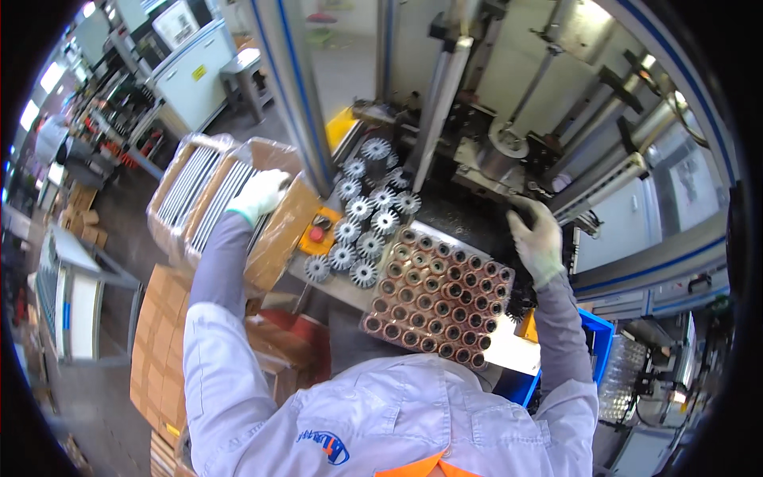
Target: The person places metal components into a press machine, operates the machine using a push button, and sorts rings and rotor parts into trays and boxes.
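My left hand (261, 193), in a white glove, reaches into an open cardboard box (296, 226) lined with clear plastic. It lies over a row of thin, closely stacked grey metal pieces (228, 203); its fingertips are partly hidden, so I cannot tell whether it grips one. My right hand (538, 238), also gloved, is raised beside the machine's metal cylinder (502, 151), its thumb and fingers apart and nothing visible between them. Between my hands, several toothed silver metal discs (359, 208) stand grouped on the bench. Nearer me sits a tray of round copper-coloured parts with dark centres (437, 298).
A yellow box with a red push button (318, 233) sits between carton and discs. Upright metal posts (296, 95) frame the machine. A blue bin (598, 343) is at the right, below my forearm. Stacked brown cartons (163, 346) stand at the left.
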`<state>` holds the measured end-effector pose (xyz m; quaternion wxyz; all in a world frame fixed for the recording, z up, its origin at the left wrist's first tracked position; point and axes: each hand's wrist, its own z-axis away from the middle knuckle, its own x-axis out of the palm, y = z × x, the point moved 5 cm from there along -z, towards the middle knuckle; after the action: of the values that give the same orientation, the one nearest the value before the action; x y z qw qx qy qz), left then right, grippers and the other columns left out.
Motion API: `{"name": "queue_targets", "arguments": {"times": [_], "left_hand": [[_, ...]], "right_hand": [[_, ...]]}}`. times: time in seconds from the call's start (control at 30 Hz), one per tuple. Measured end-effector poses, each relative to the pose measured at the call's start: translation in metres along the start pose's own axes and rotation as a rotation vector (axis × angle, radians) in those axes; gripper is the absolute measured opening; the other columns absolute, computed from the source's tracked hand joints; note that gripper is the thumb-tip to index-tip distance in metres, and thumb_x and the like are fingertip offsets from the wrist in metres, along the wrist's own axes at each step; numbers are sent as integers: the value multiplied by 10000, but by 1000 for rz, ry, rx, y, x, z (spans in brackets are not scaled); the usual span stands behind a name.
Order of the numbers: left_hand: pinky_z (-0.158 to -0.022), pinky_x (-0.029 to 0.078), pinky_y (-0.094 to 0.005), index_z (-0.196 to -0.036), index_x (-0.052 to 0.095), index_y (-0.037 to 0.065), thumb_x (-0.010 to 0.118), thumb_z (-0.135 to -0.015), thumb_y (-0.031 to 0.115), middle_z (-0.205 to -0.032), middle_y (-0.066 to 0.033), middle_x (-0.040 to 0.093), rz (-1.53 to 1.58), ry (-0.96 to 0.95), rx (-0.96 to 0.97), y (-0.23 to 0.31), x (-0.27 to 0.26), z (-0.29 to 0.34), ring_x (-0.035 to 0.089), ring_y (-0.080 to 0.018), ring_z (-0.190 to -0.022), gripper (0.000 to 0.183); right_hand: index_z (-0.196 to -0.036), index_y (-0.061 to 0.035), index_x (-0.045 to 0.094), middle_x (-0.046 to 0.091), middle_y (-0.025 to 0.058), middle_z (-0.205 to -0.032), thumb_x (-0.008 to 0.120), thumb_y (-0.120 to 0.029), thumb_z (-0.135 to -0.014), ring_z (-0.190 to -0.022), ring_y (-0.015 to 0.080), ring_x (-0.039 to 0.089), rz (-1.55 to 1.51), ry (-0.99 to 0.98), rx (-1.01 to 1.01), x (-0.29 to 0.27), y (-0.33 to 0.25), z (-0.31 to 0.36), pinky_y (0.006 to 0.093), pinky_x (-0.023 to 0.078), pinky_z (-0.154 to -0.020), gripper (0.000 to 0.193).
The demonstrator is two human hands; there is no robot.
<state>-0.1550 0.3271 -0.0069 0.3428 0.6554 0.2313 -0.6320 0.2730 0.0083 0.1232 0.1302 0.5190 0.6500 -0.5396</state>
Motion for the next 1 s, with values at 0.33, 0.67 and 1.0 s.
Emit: {"name": "queue_targets", "arguments": {"times": [0.33,0.67,1.0], "left_hand": [[-940,466,-449,-1157,652,113,519,-945,349,-1132,-168,598,-91,-60,-55,16,-12,9,591,-352,-1073,344],[-921,492,-419,-1161,604,47,609,-910,213,-1115,-212,666,193,183,-237,8,-8,39,629,-372,-1068,300],[-956,486,-390,-1196,623,29,544,-948,132,-1150,-196,654,320,362,-236,-13,-12,64,624,-340,-1106,280]], "right_hand": [[-1101,-77,709,674,165,-1121,628,-210,-881,-1090,334,629,235,99,102,-9,1,-146,405,485,-963,269],[-1157,-100,706,689,189,-1133,602,-177,-832,-1105,336,642,373,-349,215,23,24,-153,413,488,-992,350],[-1195,-22,644,664,184,-1123,658,-140,-893,-1039,303,655,55,141,-84,2,-11,-34,366,512,-920,324]]}}
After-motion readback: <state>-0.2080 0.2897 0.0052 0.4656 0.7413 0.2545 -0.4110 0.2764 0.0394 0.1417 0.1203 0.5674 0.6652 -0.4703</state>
